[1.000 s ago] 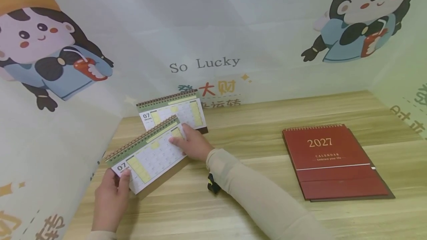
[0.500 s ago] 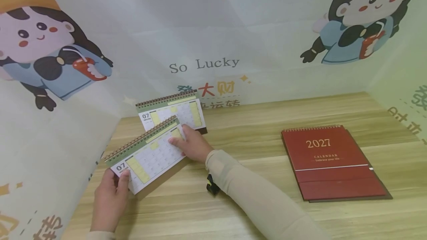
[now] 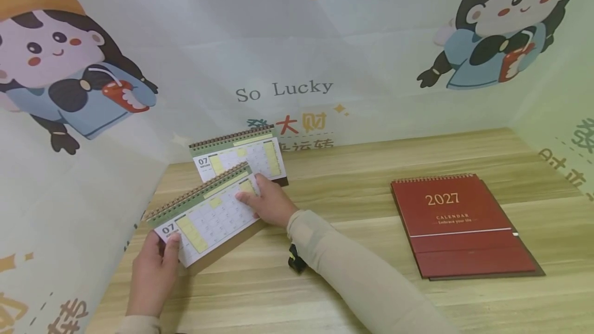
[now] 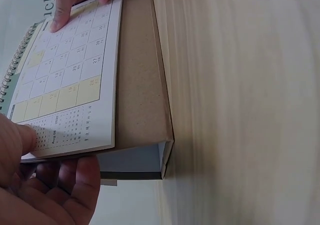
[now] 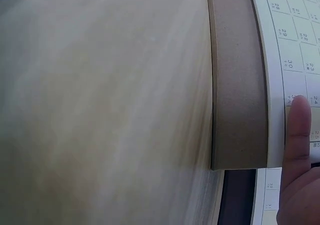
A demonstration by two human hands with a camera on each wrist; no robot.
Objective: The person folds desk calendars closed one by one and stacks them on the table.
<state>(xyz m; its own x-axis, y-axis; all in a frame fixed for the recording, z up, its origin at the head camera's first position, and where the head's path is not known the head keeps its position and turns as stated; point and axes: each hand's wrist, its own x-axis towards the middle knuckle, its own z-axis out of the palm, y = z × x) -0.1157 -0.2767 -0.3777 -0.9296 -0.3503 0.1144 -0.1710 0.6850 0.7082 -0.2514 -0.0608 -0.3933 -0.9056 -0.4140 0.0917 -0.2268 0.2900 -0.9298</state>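
Observation:
A spiral-bound desk calendar (image 3: 213, 218) with a brown cardboard stand (image 4: 140, 70) shows its 07 page, tilted on the wooden table. My left hand (image 3: 155, 269) grips its lower left corner, thumb on the page and fingers behind, as the left wrist view shows. At its right end my right hand (image 3: 274, 202) pinches the pages, the thumb (image 5: 298, 130) lying flat on the date grid; those fingers are hidden behind. Just behind stands a second desk calendar (image 3: 274, 156), also at 07, partly covered by the first.
A red 2027 calendar (image 3: 464, 246) lies on the right of the wooden table (image 3: 343, 267). A printed cloth wall (image 3: 371, 102) closes off the back and both sides. A black wrist strap piece (image 3: 296, 259) hangs under the right sleeve.
Both hands keep their hold on the front calendar, which has shifted only very slightly. The other calendars stay where they were.

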